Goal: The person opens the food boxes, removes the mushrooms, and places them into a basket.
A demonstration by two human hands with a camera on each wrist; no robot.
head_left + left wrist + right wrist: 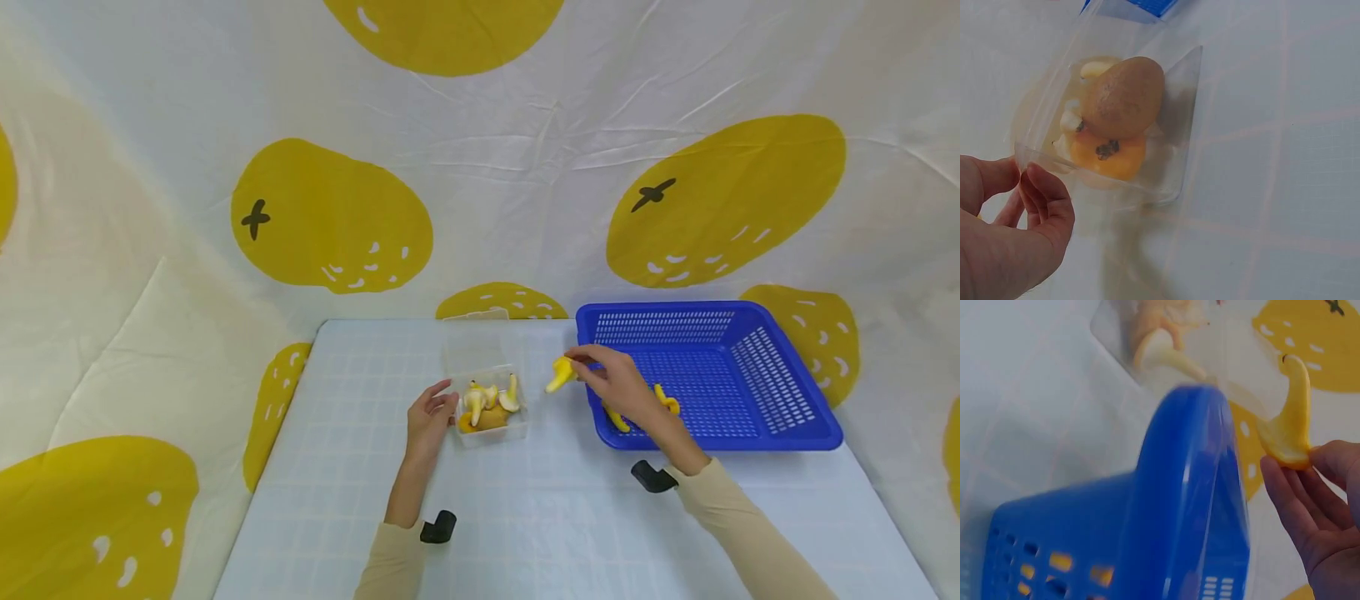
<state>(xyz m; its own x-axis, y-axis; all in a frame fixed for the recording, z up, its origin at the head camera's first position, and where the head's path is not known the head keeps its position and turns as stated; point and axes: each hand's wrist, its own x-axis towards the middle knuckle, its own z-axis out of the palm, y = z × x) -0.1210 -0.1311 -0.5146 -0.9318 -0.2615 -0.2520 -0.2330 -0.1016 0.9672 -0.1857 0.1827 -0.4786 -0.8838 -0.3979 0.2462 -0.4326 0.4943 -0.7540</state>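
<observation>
My left hand [430, 425] is at the left side of a small clear plastic box [491, 438]. In the left wrist view its thumb and forefinger pinch the box's corner. Inside lie a brown oval fruit [1125, 97], an orange fruit [1119, 164] with a dark stem end, and several pale yellow banana pieces [476, 400]. My right hand [621, 385] pinches a small yellow toy banana [560, 375] between thumb and fingertips, in the air between the box and a blue basket. The right wrist view shows this banana [1296, 419] with its dark tip pointing up.
The blue plastic basket [806, 417] stands on the right of the table, with yellow curved pieces [666, 400] near its left side, partly behind my right forearm. The box's clear lid [474, 350] leans open at the back. A fruit-printed cloth [517, 225] hangs behind the table.
</observation>
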